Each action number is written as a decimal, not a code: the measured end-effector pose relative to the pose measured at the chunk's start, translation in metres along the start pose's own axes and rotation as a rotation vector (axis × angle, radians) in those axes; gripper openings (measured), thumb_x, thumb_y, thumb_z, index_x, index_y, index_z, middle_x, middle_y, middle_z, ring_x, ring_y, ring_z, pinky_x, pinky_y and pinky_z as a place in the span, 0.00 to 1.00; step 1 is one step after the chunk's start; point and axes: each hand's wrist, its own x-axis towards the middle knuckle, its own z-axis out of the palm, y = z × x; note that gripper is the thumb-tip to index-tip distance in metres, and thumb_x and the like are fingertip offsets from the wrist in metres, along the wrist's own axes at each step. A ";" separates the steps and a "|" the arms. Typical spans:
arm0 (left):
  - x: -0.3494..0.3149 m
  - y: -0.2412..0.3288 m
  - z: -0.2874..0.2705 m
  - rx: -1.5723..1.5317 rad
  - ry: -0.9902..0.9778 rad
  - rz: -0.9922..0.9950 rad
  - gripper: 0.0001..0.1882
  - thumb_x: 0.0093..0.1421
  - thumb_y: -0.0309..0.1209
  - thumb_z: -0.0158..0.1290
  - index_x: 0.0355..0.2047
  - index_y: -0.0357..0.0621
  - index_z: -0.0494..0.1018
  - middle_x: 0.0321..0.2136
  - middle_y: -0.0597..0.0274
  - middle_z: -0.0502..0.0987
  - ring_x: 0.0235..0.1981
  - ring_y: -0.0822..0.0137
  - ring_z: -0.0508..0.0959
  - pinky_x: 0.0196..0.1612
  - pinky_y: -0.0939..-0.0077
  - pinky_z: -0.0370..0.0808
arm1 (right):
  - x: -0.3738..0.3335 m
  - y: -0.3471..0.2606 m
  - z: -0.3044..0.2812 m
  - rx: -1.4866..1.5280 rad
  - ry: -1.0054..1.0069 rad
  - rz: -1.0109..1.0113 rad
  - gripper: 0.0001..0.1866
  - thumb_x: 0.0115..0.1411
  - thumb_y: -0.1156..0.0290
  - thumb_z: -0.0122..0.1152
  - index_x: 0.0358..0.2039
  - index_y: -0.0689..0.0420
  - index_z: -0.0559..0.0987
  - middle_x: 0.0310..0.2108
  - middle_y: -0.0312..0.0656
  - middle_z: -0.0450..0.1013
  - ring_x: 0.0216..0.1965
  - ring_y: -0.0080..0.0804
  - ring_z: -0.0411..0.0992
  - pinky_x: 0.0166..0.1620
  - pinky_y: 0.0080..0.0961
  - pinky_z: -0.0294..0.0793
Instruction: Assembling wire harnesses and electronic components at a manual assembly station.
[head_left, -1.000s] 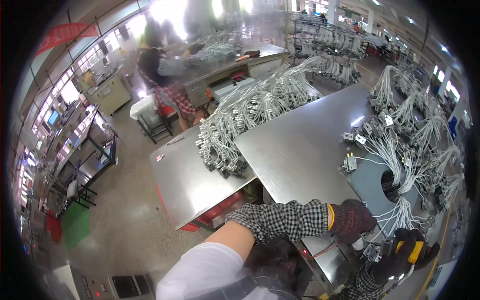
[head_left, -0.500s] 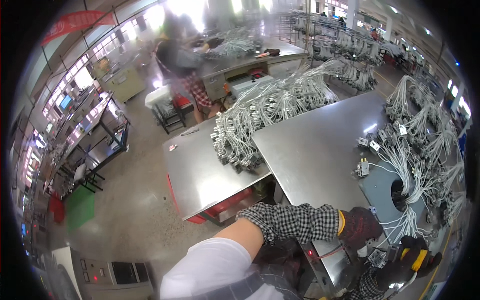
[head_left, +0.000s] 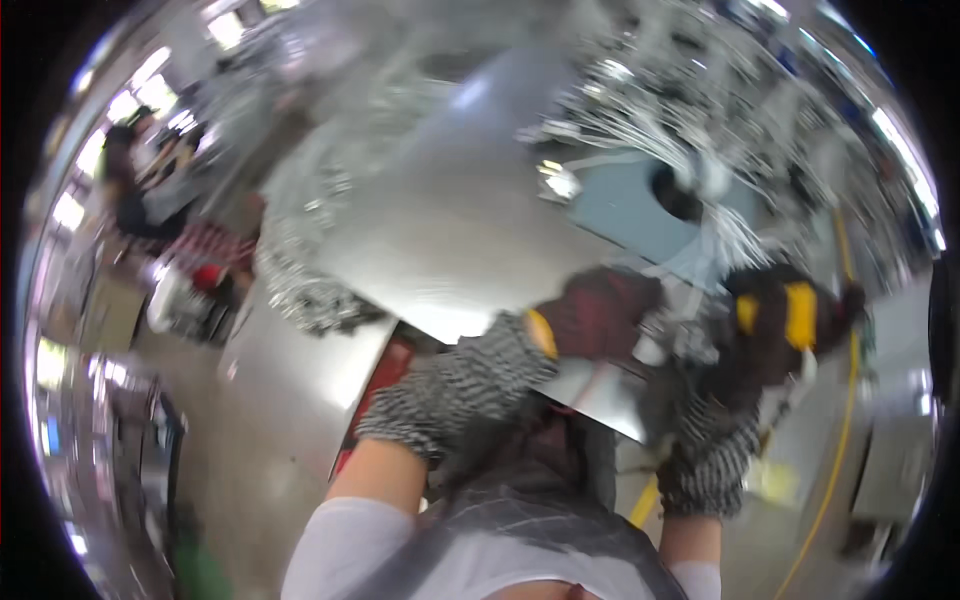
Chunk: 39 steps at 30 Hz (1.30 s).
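The view is smeared by motion. My left hand, in a dark red knitted glove with a yellow cuff, is curled over the near edge of the steel tabletop. A small whitish piece shows at its fingertips, too blurred to name. To its right is my right hand, in a dark glove with yellow patches, its fingers blurred. Between the hands sits a small silvery metal part; which hand bears it is unclear. Just beyond lies a blue-grey plate with a round dark hole and white wires across it.
The steel tabletop stretches ahead, with a shiny metal connector beside the plate. Bundles of white wires with metal ends lie on a lower table at left. Another person is farther left. A yellow floor line runs at right.
My view has swung right and down, so the hands and plate appear nearer the middle. Both hands stay close together around the small metal part.
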 end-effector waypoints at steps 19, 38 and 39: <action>0.005 -0.005 -0.008 -0.118 -0.050 0.073 0.34 0.42 0.49 0.68 0.49 0.48 0.75 0.42 0.51 0.78 0.45 0.51 0.78 0.47 0.58 0.75 | 0.013 -0.117 0.052 0.475 0.190 0.159 0.38 0.54 0.84 0.64 0.61 0.50 0.58 0.47 0.42 0.68 0.42 0.25 0.69 0.42 0.26 0.76; 0.009 -0.048 -0.019 -0.173 0.079 -0.027 0.27 0.48 0.35 0.67 0.50 0.45 0.73 0.48 0.55 0.77 0.50 0.57 0.77 0.51 0.64 0.75 | 0.018 -0.116 0.054 0.395 0.117 0.045 0.40 0.59 0.76 0.62 0.67 0.55 0.52 0.41 0.45 0.72 0.35 0.28 0.70 0.37 0.28 0.77; 0.004 -0.044 -0.019 -0.168 0.084 -0.030 0.27 0.48 0.35 0.67 0.50 0.45 0.73 0.48 0.55 0.77 0.50 0.57 0.77 0.51 0.64 0.75 | 0.018 -0.116 0.052 0.388 0.133 0.008 0.40 0.58 0.77 0.62 0.67 0.57 0.52 0.41 0.45 0.72 0.36 0.27 0.70 0.37 0.28 0.78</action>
